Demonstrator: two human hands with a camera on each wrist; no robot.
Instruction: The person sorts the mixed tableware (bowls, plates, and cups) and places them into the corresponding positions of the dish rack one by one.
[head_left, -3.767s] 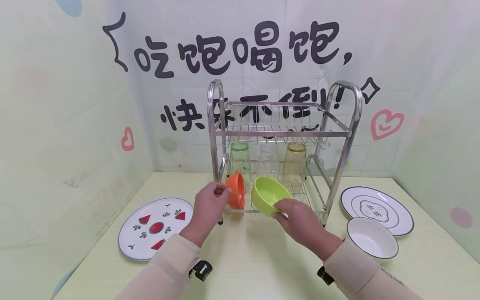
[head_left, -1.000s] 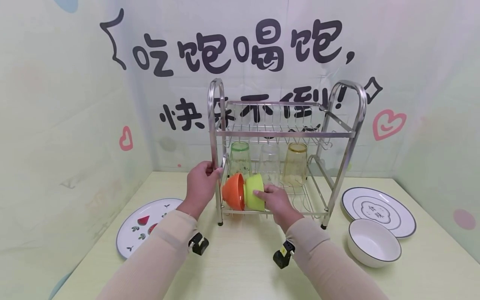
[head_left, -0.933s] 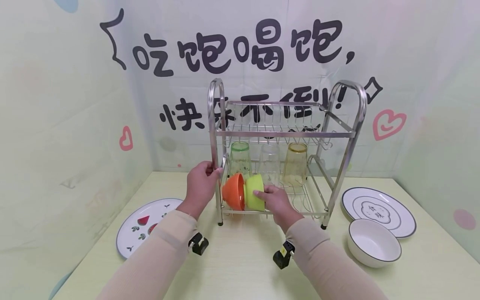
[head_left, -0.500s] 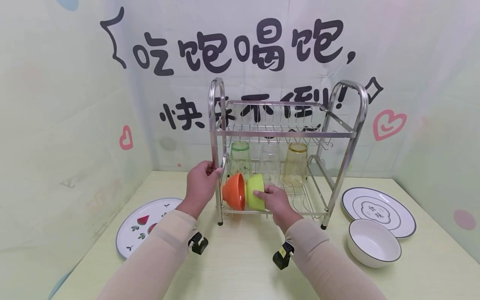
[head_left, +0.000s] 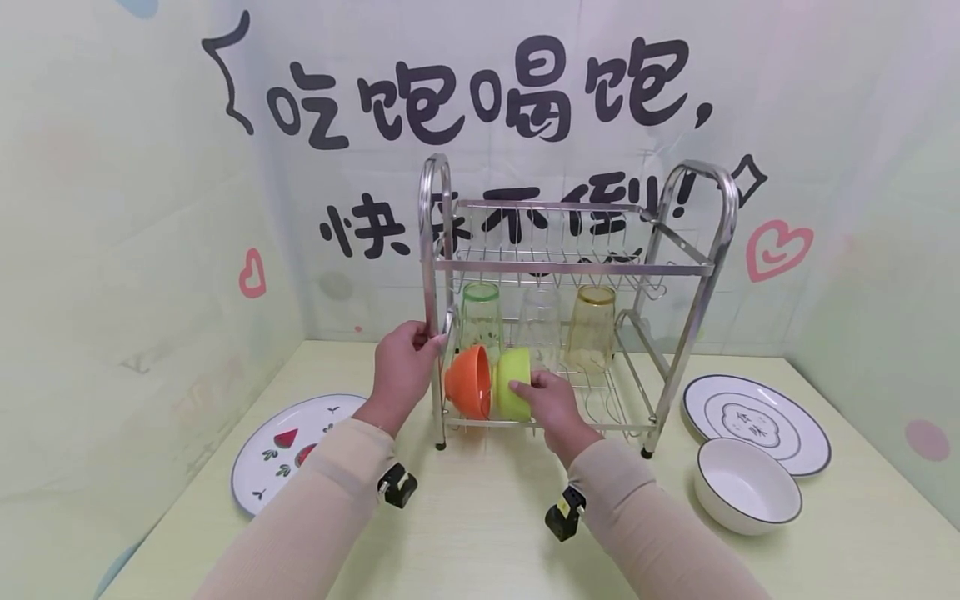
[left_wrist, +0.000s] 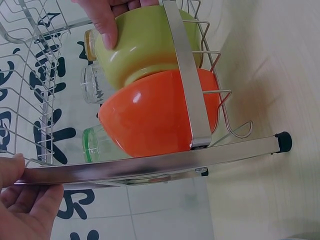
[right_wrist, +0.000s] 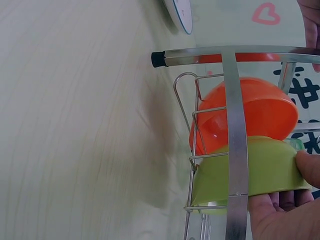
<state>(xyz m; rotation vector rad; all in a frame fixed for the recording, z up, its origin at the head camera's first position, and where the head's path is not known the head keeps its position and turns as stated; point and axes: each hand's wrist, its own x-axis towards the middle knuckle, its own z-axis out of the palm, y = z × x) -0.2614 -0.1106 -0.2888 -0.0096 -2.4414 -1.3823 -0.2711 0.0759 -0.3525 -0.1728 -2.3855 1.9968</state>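
Note:
On the lower tier of a metal dish rack [head_left: 570, 268], an orange bowl [head_left: 464, 383] stands on its side at the left front. A lime-green bowl [head_left: 513, 385], also tipped on its side, stands just right of it, and my right hand [head_left: 557, 408] holds it by thumb and fingers. The right wrist view shows the thumb on the near side of the green bowl [right_wrist: 270, 167] and fingers around its edge. My left hand [head_left: 403, 371] grips the rack's left front post; in the left wrist view, its thumb and fingers [left_wrist: 47, 205] pinch that post.
Behind the bowls, upside-down green [head_left: 481, 321], clear [head_left: 538, 329] and amber [head_left: 591, 329] glasses stand in the rack. A watermelon-patterned plate [head_left: 258, 454] lies left. At right, a white bowl [head_left: 742, 487] stands before a rimmed plate [head_left: 757, 417].
Since the earliest frame, my left hand has left the orange bowl and taken the post. My right hand has turned the green bowl sideways beside the orange one; lately it shifts slightly right.

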